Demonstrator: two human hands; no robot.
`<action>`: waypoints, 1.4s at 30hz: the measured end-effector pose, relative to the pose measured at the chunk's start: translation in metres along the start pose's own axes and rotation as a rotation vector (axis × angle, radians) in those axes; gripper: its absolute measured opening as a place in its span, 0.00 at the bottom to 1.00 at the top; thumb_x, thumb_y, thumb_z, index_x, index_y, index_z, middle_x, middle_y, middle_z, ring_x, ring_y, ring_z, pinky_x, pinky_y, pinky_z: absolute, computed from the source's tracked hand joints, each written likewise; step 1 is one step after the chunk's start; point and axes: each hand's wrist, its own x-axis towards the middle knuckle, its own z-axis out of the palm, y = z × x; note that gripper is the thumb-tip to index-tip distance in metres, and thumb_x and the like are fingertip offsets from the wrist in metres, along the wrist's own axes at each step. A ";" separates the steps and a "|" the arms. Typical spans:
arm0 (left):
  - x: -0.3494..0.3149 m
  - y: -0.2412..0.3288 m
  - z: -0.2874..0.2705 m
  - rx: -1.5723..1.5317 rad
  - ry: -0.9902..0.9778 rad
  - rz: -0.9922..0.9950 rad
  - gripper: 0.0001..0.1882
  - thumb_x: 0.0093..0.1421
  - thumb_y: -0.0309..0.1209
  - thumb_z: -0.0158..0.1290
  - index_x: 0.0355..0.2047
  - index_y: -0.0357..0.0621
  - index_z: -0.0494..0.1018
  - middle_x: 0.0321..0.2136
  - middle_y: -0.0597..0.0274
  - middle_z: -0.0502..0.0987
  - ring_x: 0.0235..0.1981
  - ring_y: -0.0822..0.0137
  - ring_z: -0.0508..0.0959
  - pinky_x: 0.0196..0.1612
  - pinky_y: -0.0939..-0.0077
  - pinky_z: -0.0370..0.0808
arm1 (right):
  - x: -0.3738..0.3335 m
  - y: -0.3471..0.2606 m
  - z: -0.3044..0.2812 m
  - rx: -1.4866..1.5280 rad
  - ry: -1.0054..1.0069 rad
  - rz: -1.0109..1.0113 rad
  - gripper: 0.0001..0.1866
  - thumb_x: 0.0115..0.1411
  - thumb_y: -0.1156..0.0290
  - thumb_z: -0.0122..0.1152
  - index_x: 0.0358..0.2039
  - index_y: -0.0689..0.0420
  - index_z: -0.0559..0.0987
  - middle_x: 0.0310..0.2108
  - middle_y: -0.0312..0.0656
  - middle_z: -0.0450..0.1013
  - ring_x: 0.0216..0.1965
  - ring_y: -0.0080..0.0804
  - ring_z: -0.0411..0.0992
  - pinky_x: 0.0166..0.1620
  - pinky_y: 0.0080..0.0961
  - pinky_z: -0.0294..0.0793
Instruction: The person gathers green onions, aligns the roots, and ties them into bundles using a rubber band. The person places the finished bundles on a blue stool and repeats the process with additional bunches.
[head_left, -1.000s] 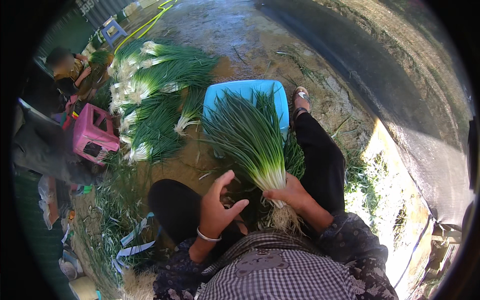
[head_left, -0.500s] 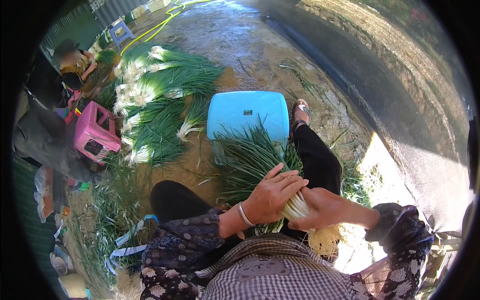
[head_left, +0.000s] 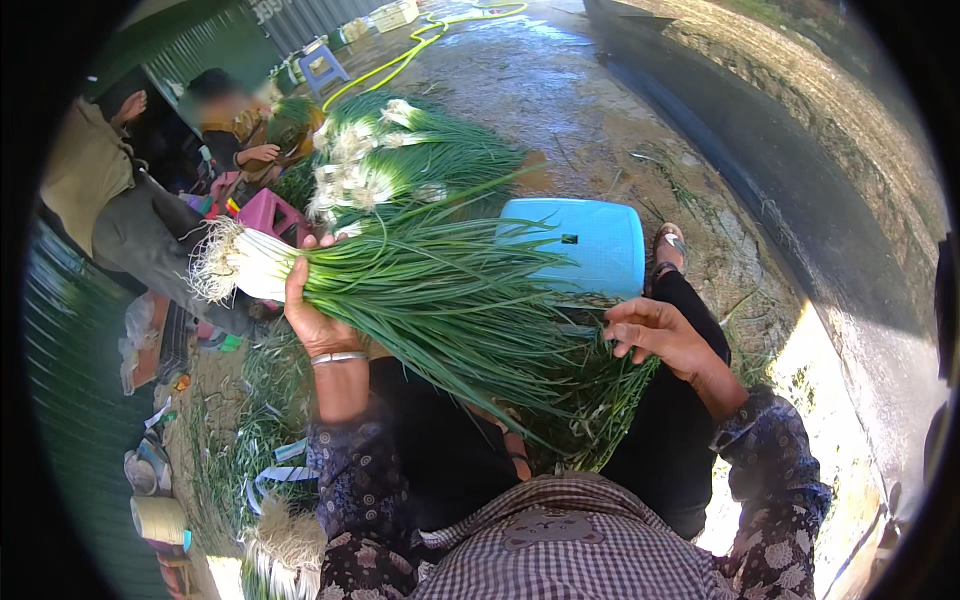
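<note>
A thick bunch of green onions (head_left: 430, 275) lies sideways across my view, white roots to the left and green leaves to the right. My left hand (head_left: 318, 310) is wrapped round it where white turns to green, holding it up above my lap. Near the leaf tips, my right hand (head_left: 655, 342) has its fingers curled together in a loose pinch; whatever they hold is too small to make out. Below the leaf tips, between my knees, are loose green leaves (head_left: 610, 415). A blue plastic stool (head_left: 600, 235) stands just beyond the leaves.
Piled green onions (head_left: 400, 160) cover the ground ahead, beside a pink stool (head_left: 270, 215). At the left are a standing person (head_left: 130, 210) and a seated co-worker (head_left: 235, 130) holding green onions. A twine roll (head_left: 160, 520) and another root-ended bunch (head_left: 285, 545) lie lower left.
The green onion bunch has swung from my lap up to the left, its roots now pointing left. My right hand has left the white stems and is by the leaf tips. The view has shifted left.
</note>
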 end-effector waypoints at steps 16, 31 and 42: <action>-0.038 0.049 -0.026 0.043 -0.047 0.129 0.19 0.58 0.37 0.52 0.47 0.39 0.69 0.41 0.56 0.72 0.49 0.57 0.69 0.59 0.55 0.64 | 0.066 -0.058 0.139 -0.427 -0.127 -0.781 0.08 0.59 0.78 0.59 0.40 0.57 0.77 0.29 0.39 0.72 0.26 0.27 0.73 0.27 0.24 0.69; -0.046 0.009 -0.011 -0.017 0.032 0.028 0.20 0.56 0.35 0.52 0.47 0.40 0.67 0.38 0.51 0.73 0.47 0.52 0.70 0.59 0.50 0.64 | 0.119 -0.042 0.163 -0.594 0.029 -0.869 0.02 0.56 0.77 0.63 0.29 0.60 0.77 0.22 0.37 0.69 0.19 0.23 0.65 0.22 0.23 0.62; -0.049 0.037 -0.042 0.109 0.416 0.126 0.14 0.53 0.29 0.57 0.38 0.36 0.74 0.33 0.54 0.79 0.35 0.58 0.78 0.45 0.65 0.76 | 0.090 0.004 0.092 -0.800 -0.119 -0.506 0.04 0.50 0.81 0.58 0.24 0.58 0.72 0.19 0.45 0.68 0.20 0.39 0.70 0.25 0.31 0.68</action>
